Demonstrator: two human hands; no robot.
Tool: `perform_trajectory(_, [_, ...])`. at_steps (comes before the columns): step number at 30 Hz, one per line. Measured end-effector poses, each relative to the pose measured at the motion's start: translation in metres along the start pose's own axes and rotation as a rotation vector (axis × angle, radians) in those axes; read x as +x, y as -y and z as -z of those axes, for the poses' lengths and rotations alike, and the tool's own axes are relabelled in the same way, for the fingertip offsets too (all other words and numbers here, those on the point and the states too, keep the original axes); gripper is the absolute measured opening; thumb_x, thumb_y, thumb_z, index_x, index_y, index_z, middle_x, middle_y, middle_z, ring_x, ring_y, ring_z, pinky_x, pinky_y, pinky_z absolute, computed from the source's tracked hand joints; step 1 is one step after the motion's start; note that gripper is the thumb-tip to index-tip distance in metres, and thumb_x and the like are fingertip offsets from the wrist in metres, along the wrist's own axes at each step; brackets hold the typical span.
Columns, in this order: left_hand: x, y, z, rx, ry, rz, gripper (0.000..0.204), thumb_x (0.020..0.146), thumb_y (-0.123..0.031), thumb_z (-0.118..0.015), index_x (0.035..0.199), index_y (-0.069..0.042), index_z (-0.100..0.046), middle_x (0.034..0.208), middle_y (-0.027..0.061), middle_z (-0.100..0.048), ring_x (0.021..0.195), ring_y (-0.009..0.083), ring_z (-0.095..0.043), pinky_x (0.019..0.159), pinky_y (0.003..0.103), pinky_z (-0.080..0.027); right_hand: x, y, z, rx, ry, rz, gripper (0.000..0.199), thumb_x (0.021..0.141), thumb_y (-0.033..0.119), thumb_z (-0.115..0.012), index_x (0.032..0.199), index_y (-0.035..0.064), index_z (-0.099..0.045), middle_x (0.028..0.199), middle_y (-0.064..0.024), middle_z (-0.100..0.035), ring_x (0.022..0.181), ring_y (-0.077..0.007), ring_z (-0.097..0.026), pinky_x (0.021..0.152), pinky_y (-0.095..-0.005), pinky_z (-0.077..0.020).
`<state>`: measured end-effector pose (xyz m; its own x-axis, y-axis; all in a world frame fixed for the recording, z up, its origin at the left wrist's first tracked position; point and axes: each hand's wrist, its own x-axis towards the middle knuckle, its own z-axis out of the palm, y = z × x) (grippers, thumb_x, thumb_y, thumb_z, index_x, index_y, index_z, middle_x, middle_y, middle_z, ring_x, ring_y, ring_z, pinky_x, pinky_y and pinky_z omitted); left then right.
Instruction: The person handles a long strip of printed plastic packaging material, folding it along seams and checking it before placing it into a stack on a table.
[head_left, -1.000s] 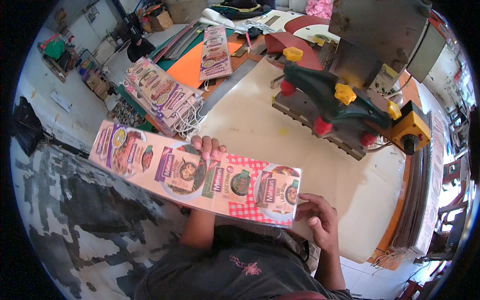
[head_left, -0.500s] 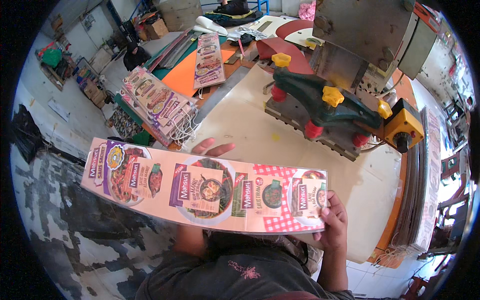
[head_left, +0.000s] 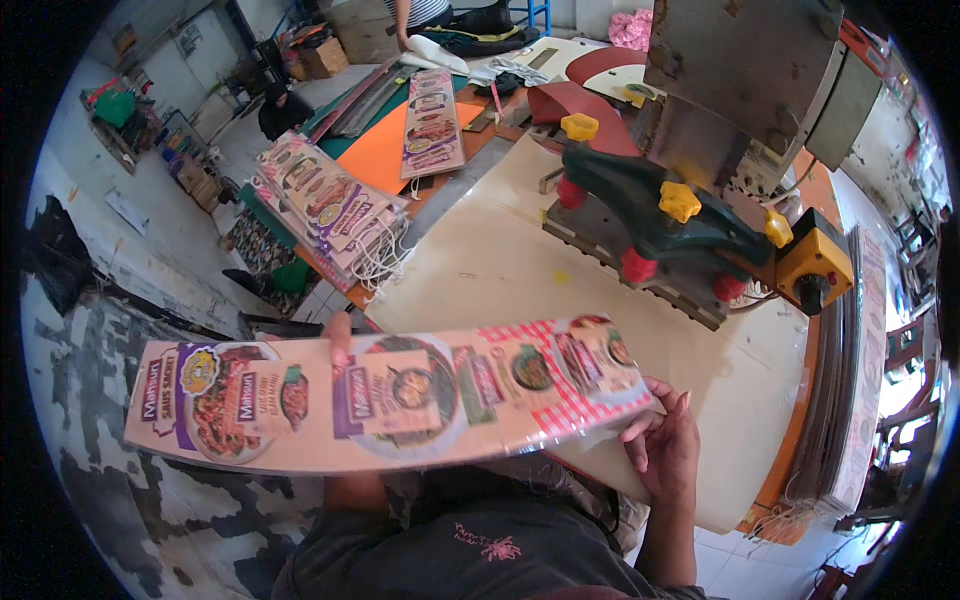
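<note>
A long, glossy printed card strip with food pictures and a red checked end lies across the front of my body, tilted with its right end higher. My left hand grips it near the left-middle; a digit shows over the top edge, and the rest is hidden behind the strip. At the strip's right end is my right hand, fingers loosely curled and apart, fingertips close to the corner. Whether they touch it I cannot tell. A pile of similar strips with white strings lies at the table's left edge.
A press machine with a dark green clamp and yellow knobs stands at the right over a cream sheet. Another strip lies farther back by an orange sheet. Upright stacked strips line the right side. Someone stands behind the table.
The strip has shifted left and its right end has risen. My left hand now grips the top edge. The right fingers have loosened from the right end. A person has appeared at the back.
</note>
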<state>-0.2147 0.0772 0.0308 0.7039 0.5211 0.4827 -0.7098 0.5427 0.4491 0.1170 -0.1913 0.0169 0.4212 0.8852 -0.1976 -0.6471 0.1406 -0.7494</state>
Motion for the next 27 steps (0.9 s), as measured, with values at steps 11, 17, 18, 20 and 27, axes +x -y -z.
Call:
perform_trajectory(11, [0.005,-0.097,-0.026,0.093,0.009,-0.391,0.082,0.096,-0.068,-0.054,0.132,0.006,-0.046,0.14,0.0407,-0.047,0.136,0.0536,-0.045,0.105,0.058,-0.052,0.001,-0.002,-0.011,-0.148,0.055,-0.01,0.043,0.111,0.039,-0.042,0.124,-0.0002,-0.056,0.077,-0.0167,-0.071,0.053,-0.0165,-0.059,0.052,-0.0253,-0.0462])
perform_trajectory(17, [0.02,-0.138,-0.001,0.31,-0.05,-0.443,0.084,0.103,-0.052,-0.053,0.147,0.017,-0.033,0.142,0.039,-0.048,0.133,0.0459,-0.053,0.115,0.049,-0.047,0.001,-0.004,-0.004,-0.162,0.123,-0.039,0.034,0.107,0.029,-0.055,0.123,-0.0016,-0.058,0.084,-0.0175,-0.072,0.064,-0.0167,-0.062,0.06,-0.028,-0.0501])
perform_trajectory(18, [0.016,-0.144,0.007,0.316,-0.078,-0.428,0.075,0.103,-0.044,-0.054,0.146,0.015,-0.035,0.143,0.0375,-0.048,0.133,0.0443,-0.053,0.114,0.048,-0.047,0.001,-0.005,-0.004,-0.165,0.121,-0.045,0.033,0.106,0.027,-0.056,0.122,-0.0015,-0.059,0.084,-0.0172,-0.072,0.065,-0.0167,-0.063,0.061,-0.0281,-0.0505])
perform_trajectory(20, [0.006,-0.161,0.021,0.329,-0.134,-0.4,0.06,0.102,-0.026,-0.054,0.146,0.012,-0.038,0.146,0.0345,-0.048,0.133,0.0413,-0.054,0.114,0.046,-0.047,0.001,-0.005,-0.005,-0.18,0.121,-0.058,0.029,0.105,0.024,-0.057,0.12,-0.0012,-0.06,0.085,-0.0166,-0.072,0.067,-0.0167,-0.063,0.062,-0.0283,-0.0511])
perform_trajectory(27, [0.032,-0.15,0.016,0.948,-0.816,-0.52,0.037,0.095,-0.007,-0.053,0.131,-0.005,-0.048,0.13,0.0177,-0.06,0.117,0.0277,-0.063,0.098,0.039,-0.053,0.0,-0.005,-0.008,-0.258,0.099,-0.061,0.022,0.103,0.017,-0.059,0.115,-0.0005,-0.062,0.086,-0.0154,-0.072,0.069,-0.0159,-0.063,0.065,-0.0287,-0.052])
